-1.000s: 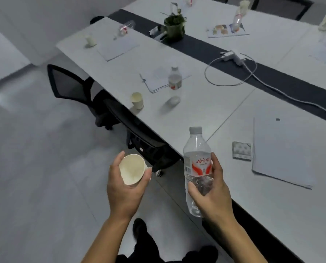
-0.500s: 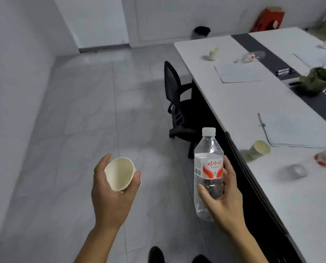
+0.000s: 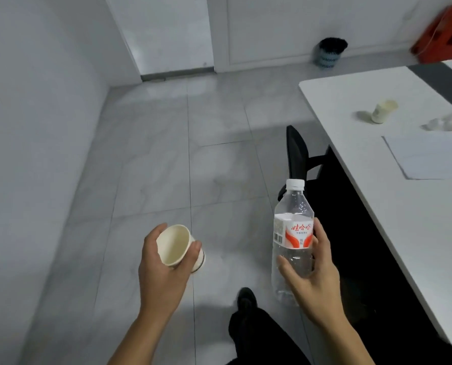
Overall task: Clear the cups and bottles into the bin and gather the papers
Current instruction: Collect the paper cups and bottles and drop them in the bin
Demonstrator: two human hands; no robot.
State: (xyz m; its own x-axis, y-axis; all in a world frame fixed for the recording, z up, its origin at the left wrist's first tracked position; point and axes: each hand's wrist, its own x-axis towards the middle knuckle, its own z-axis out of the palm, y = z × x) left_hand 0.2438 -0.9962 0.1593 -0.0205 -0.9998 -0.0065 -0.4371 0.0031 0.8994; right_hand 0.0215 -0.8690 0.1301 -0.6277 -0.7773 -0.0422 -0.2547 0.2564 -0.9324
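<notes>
My left hand (image 3: 164, 270) curls round a white paper cup (image 3: 173, 245). My thumb is on one side of the rim and my fingers (image 3: 194, 249) wrap the other side. The cup tips toward me, so I can see inside it. Nothing is in it.

My right hand (image 3: 314, 280) grips a clear plastic bottle (image 3: 293, 227) by its lower half. The thumb presses the front and the other fingers curl round the back, by the red and white label. The bottle stands upright with its white cap on. There are drops inside, but I cannot tell how much water it holds.

Both hands are out over the grey floor (image 3: 151, 159). My dark shoe (image 3: 245, 299) is down between them.

On my right is the white table (image 3: 377, 196). A black chair (image 3: 297, 154) is pushed in at its near long edge. Near the table's far corner a second paper cup (image 3: 384, 110) lies tipped over. Just beside it, at the right edge of the view, another bottle (image 3: 448, 122) lies on its side, too blurry to see inside. Some papers (image 3: 430, 156) lie flat on the near side of those two.

The bin (image 3: 330, 52) stands on the floor by the far wall, well apart from me. It has a black bag in it. I cannot see what is inside.
</notes>
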